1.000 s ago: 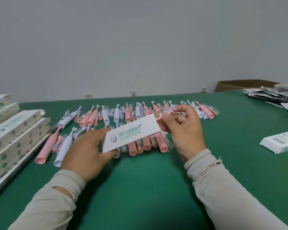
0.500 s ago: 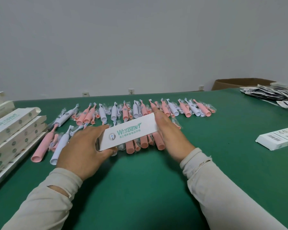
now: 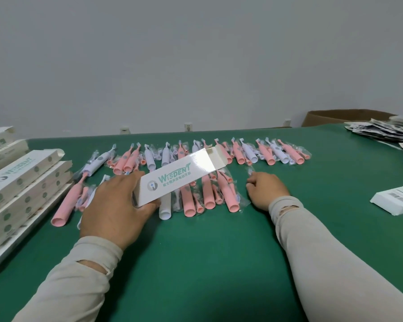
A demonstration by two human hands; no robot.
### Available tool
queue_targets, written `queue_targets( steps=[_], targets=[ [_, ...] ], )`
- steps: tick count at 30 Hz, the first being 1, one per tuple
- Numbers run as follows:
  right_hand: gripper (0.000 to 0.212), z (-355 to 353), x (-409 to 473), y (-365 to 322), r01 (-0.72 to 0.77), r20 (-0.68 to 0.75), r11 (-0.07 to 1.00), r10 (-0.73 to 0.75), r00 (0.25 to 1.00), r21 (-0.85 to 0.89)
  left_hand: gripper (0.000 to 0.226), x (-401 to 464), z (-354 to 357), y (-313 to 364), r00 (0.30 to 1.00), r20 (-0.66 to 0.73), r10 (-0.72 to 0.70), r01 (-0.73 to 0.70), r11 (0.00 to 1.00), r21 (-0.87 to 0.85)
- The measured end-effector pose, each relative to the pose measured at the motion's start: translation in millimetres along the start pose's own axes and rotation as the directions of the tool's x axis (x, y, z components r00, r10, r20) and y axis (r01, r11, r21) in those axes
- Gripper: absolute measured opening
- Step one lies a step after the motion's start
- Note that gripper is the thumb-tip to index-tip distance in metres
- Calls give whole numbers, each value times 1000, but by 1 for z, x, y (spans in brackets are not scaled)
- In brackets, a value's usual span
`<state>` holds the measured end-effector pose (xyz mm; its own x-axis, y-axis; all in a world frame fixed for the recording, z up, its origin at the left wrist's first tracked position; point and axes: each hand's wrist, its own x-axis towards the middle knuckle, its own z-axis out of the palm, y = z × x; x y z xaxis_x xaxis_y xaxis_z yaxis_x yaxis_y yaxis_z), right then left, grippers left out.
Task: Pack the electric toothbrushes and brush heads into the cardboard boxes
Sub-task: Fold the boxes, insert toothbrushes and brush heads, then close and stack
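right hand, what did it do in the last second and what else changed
The right hand let go of the far end of the white box and dropped to the green table, now pinching a small clear wrapper. The box's end flap now stands open. The left hand still grips the box's near end.
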<state>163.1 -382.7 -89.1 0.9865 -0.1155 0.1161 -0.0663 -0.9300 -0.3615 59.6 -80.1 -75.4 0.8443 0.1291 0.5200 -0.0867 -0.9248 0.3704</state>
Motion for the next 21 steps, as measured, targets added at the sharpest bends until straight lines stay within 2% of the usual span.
queue_targets(
  steps=[3, 5, 8, 10, 11, 12, 13, 14, 16, 17, 18, 19, 21],
  targets=[
    [19, -8, -2, 5, -101, -70, 995, 101, 992, 4, 51, 0, 0, -1, 1000, 7, -1, 1, 1000, -1],
    [17, -14, -5, 5, -125, -64, 992, 124, 990, -24, 49, 0, 0, -1, 1000, 11, 0, 0, 1000, 8],
    [27, -22, -11, 5, -170, -4, 973, 172, 985, -155, 52, -2, 0, -1, 1000, 24, -7, 6, 1000, 27],
    [36, -26, -16, 7, -152, 38, 974, 161, 986, -168, 53, -2, 0, 0, 1000, 27, -8, 7, 1000, 25],
    [40, -27, -19, 7, -117, 46, 988, 122, 991, -106, 52, -2, 0, 1, 1000, 28, -6, 5, 1000, 24],
    [44, -27, -22, 6, -57, 29, 998, 56, 998, 31, 52, -3, 0, 1, 999, 32, -4, 3, 1000, 26],
    [45, -27, -28, 2, 23, -16, 971, -20, 1000, 238, 51, -3, 0, 2, 999, 38, -4, 3, 1000, 28],
    [41, -29, -35, -5, 103, -86, 872, -70, 994, 479, 51, -3, 0, 2, 999, 44, -5, 4, 1000, 25],
    [33, -36, -48, -23, 209, -199, 511, -74, 977, 834, 53, -4, 0, 1, 999, 47, -10, 9, 1000, 15],
    [32, -38, -54, -33, 235, -224, 320, -72, 972, 918, 53, -4, 0, 1, 999, 43, -12, 11, 1000, 10],
    [31, -40, -60, -42, 248, -240, 174, -68, 968, 953, 54, -5, 0, 1, 999, 38, -14, 14, 1000, 6],
    [29, -40, -65, -50, 261, -257, 95, -56, 965, 961, 55, -5, 0, 1, 999, 35, -16, 16, 1000, 5],
    [23, -38, -72, -59, 314, -315, 74, -8, 949, 946, 57, -5, 0, 2, 999, 34, -21, 20, 1000, 9]
  ],
)
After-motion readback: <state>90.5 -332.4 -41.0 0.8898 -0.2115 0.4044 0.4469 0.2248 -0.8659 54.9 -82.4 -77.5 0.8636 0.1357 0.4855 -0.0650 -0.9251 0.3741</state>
